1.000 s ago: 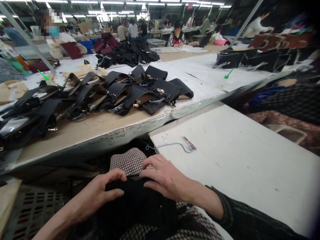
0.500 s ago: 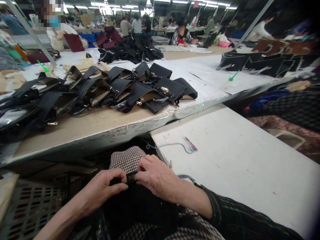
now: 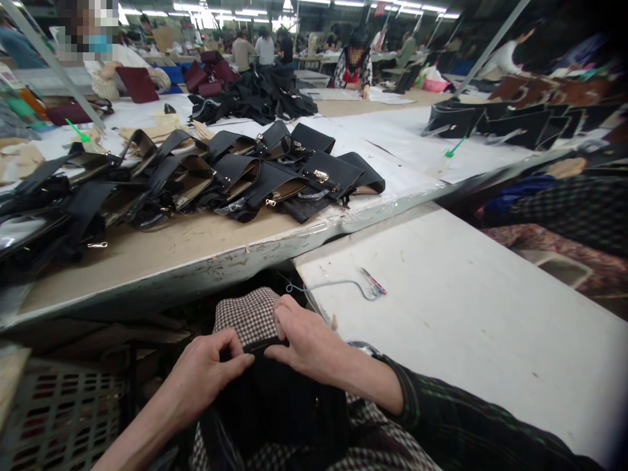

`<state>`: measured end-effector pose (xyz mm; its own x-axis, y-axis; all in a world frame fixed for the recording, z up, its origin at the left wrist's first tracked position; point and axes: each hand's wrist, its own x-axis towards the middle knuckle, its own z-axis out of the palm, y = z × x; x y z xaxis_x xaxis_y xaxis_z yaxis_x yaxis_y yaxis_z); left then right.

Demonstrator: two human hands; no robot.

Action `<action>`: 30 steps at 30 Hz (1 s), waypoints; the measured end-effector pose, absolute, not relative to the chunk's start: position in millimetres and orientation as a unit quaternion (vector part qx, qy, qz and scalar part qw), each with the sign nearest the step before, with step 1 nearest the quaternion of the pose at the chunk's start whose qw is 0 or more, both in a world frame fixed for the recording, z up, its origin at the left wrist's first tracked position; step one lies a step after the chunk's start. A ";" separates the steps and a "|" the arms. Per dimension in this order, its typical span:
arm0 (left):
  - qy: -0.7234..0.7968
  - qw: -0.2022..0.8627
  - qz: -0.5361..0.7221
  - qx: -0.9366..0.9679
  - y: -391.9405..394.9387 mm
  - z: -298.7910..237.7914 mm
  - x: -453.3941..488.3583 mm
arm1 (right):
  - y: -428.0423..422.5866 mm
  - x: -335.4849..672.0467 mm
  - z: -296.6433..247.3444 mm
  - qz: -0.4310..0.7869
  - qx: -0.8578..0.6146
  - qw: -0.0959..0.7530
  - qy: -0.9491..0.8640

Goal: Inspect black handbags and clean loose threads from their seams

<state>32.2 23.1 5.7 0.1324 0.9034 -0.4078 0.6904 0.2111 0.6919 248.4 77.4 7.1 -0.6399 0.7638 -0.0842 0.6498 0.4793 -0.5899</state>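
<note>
A black bag piece (image 3: 279, 405) lies on my lap, over checked fabric (image 3: 245, 314). My left hand (image 3: 209, 376) pinches its upper edge from the left, fingers curled. My right hand (image 3: 307, 340) grips the same edge from the right, thumb and fingers pressed on the black material. Both hands sit low in the view, just in front of the worktable edge.
A white table (image 3: 466, 307) on my right carries a small clipper on a blue cord (image 3: 366, 284). A long bench (image 3: 196, 248) ahead holds a row of black bags (image 3: 235, 176). A slatted crate (image 3: 59, 418) stands at lower left. Other people work at far tables.
My hands have drawn closer together on the bag's top edge, going from lying on it to pinching it. The view shifted slightly.
</note>
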 end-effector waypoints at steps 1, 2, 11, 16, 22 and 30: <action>0.655 0.426 0.124 0.612 23.1 4.9 32.6 | 80.0 253.3 6.4 0.310 -0.425 0.087 -0.846; 0.660 0.422 0.125 0.609 23.1 4.0 32.3 | 83.1 259.2 5.9 0.325 -0.434 0.075 -0.837; 0.634 0.478 0.165 0.585 22.8 -1.8 25.3 | 94.8 311.5 -1.0 0.691 -0.323 0.051 -0.645; 0.640 0.465 0.155 0.592 24.8 -4.0 29.2 | 87.6 315.0 -8.1 0.717 -0.351 0.089 -0.596; 0.649 0.452 0.157 0.591 26.8 -4.8 33.5 | 79.3 313.2 -12.7 0.700 -0.379 0.128 -0.592; 0.636 0.463 0.161 0.596 26.4 -9.1 29.5 | 83.0 316.3 -1.4 0.709 -0.349 0.114 -0.602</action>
<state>29.5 26.4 -9.1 0.1393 0.9070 -0.3975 0.6094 0.2379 0.7564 316.3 83.0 -1.4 -0.7307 0.5811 -0.3584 0.2586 -0.2503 -0.9330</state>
